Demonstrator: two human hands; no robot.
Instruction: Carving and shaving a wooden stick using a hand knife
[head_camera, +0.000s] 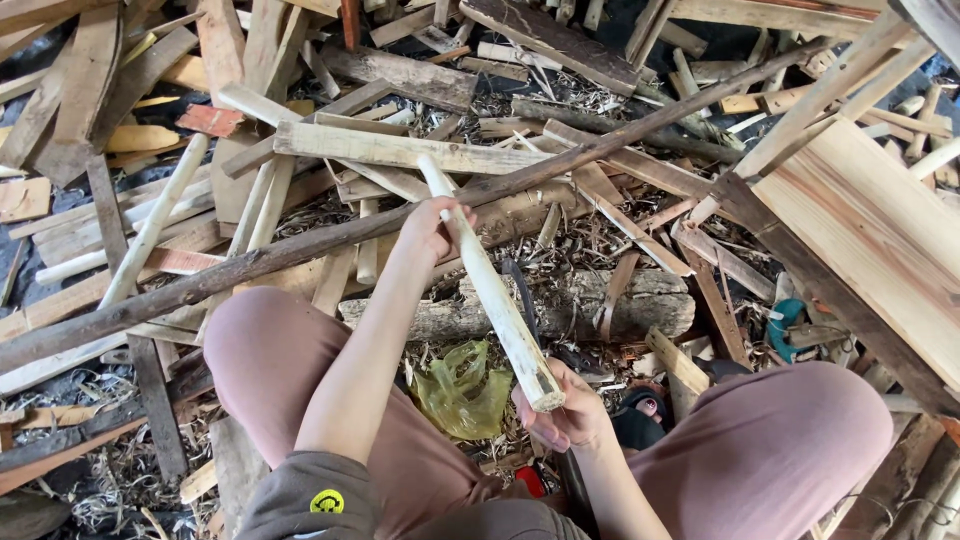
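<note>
I hold a pale, shaved wooden stick slanting away from me, its thick end toward me. My left hand is closed around its thinner far part. My right hand grips the thick near end from below. The stick hangs above a rough log lying across the ground between my knees, which are in mauve trousers.
A long dark branch runs diagonally under my left hand. A crumpled yellow-green plastic bag lies by my left knee. A wide fresh plank leans at the right. Scrap boards, pale rods and shavings cover the ground all around.
</note>
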